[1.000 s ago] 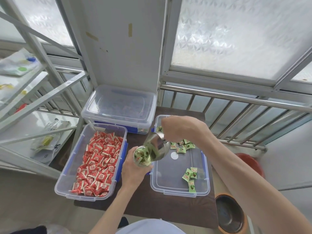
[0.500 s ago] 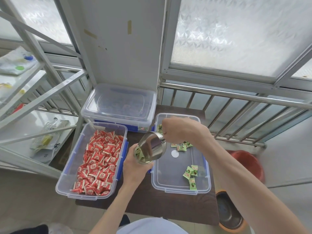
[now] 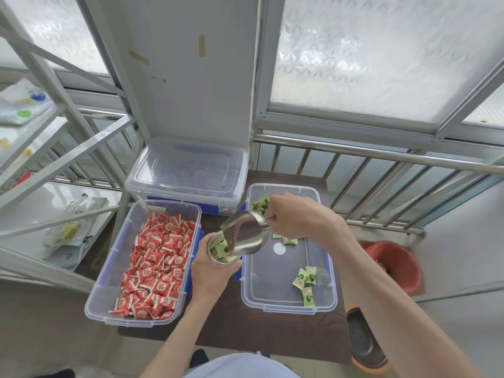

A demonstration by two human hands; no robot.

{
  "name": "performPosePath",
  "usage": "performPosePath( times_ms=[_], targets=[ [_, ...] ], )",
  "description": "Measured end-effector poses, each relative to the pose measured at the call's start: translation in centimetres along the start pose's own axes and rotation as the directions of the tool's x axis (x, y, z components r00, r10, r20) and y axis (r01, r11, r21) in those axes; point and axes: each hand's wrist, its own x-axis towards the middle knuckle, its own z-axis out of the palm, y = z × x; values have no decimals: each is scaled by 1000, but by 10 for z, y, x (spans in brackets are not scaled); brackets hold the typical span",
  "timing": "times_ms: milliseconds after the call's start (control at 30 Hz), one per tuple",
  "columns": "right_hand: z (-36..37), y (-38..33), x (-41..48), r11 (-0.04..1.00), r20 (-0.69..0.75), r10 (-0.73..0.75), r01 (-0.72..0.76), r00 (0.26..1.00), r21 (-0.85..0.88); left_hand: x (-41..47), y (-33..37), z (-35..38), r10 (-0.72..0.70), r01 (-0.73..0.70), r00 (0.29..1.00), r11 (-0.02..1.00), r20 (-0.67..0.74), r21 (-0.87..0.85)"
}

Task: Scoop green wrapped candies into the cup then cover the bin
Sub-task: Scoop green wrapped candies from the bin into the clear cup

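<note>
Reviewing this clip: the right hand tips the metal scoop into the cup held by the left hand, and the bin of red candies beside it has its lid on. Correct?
Not quite. The bin of red candies has no lid on it; the head view shows the candies lying uncovered. The rest holds: the right hand tips the metal scoop into the cup held by the left hand.

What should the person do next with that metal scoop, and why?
Probably tip the scoop a little further. Its mouth already rests over the cup in the left hand, green candies show at the rim, and the right hand holds the handle.
</note>
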Motion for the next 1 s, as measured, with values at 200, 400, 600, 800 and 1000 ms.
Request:
performPosePath(
  times_ms=[200, 400, 600, 800, 1000],
  targets=[
    [11, 47, -12, 933, -10, 68, -60, 998, 356, -1, -6, 1, -9, 9, 1000, 1000, -15, 20],
    [99, 95, -23, 642, 96, 410, -361, 907, 676, 1, -16, 6, -38, 39, 999, 997, -11, 74],
    [186, 78, -14, 347, 221, 468, -408, 855, 844, 0, -25, 7, -110, 110, 994, 991, -8, 72],
    [217, 45, 20, 62, 305, 536, -396, 787, 916, -3, -25, 4, -124, 120, 992, 986, 26, 120],
    [228, 36, 41, 269, 252, 590, -481, 768, 835, -7, -22, -1, -152, 139, 986, 976, 64, 170]
  ],
)
